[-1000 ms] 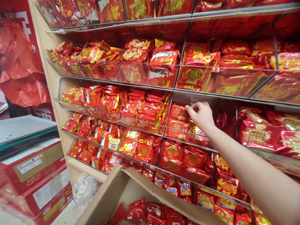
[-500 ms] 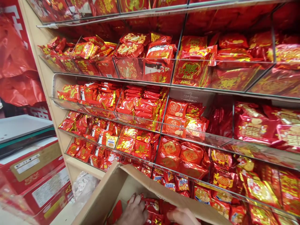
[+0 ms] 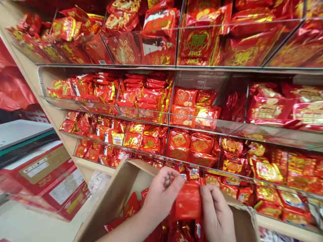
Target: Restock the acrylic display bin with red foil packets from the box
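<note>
Over an open cardboard box (image 3: 106, 198), a shiny red snack packet (image 3: 188, 203) is held up between both hands. My left hand (image 3: 161, 193) is closed at the packet's upper left corner, its fingers curled and thumb forward. Along the right edge, my right hand (image 3: 218, 213) grips the same packet, thumb side toward me. Beneath them the box holds more loose red packets (image 3: 132, 205), partly covered by my left forearm.
Shelves with clear dividers and front lips (image 3: 141, 112) rise behind the box, filled with red and gold packets (image 3: 183, 116). To the left are stacked red cartons (image 3: 50, 174) and a clear plastic bag (image 3: 97, 183). Red plastic sheeting (image 3: 15, 84) hangs at the far left.
Both hands have risen from among the packets inside the box, bringing up one red packet between them. The view has shifted, so the shelves appear higher.
</note>
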Action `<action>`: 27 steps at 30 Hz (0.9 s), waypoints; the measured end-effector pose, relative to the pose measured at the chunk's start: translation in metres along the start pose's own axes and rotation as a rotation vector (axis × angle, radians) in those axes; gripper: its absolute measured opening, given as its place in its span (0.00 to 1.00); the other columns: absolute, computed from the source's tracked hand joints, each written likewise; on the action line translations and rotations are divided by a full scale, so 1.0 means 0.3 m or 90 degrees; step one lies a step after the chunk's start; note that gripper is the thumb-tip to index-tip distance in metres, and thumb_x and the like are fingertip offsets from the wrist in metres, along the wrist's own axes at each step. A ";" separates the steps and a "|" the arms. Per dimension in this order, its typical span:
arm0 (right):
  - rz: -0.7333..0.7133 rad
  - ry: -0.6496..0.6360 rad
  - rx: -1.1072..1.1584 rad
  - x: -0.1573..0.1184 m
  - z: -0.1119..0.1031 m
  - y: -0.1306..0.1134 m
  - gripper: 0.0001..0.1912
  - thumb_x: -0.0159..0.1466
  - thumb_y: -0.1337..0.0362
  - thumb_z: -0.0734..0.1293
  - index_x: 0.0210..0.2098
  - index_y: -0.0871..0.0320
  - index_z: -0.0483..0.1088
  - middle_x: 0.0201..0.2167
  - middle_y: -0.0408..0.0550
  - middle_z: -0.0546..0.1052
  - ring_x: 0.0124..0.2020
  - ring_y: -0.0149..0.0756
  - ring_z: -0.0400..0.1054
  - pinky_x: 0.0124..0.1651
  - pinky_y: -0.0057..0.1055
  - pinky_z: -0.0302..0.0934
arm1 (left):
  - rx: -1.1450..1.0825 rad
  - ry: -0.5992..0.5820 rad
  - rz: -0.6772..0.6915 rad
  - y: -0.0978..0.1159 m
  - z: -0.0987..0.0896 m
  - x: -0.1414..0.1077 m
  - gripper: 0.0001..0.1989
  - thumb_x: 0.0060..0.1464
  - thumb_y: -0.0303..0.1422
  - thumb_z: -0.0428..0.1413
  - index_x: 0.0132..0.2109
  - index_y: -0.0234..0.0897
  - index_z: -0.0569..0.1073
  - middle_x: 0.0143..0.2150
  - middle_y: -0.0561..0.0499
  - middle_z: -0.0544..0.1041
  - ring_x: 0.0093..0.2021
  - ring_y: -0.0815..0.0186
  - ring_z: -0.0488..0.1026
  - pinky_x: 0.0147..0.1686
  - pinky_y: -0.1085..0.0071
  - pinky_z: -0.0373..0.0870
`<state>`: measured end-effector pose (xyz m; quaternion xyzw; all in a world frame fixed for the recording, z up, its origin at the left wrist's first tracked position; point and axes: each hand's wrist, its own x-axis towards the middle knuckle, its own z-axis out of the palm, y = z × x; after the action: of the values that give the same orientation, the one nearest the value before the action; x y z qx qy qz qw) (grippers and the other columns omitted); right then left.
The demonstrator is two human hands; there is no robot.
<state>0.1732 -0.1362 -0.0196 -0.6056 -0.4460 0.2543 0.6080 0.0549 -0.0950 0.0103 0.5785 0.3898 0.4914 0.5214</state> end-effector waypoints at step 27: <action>-0.105 -0.037 0.068 -0.013 -0.066 0.068 0.19 0.54 0.58 0.68 0.45 0.52 0.68 0.40 0.51 0.76 0.38 0.43 0.72 0.37 0.37 0.68 | -0.399 -0.156 -0.080 0.024 0.006 -0.022 0.29 0.53 0.29 0.55 0.58 0.44 0.51 0.45 0.50 0.73 0.45 0.64 0.71 0.47 0.66 0.64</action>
<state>0.1929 -0.1470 -0.0376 -0.5257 -0.4980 0.2442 0.6450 0.0548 -0.1030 0.0162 0.4196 0.1888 0.4813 0.7461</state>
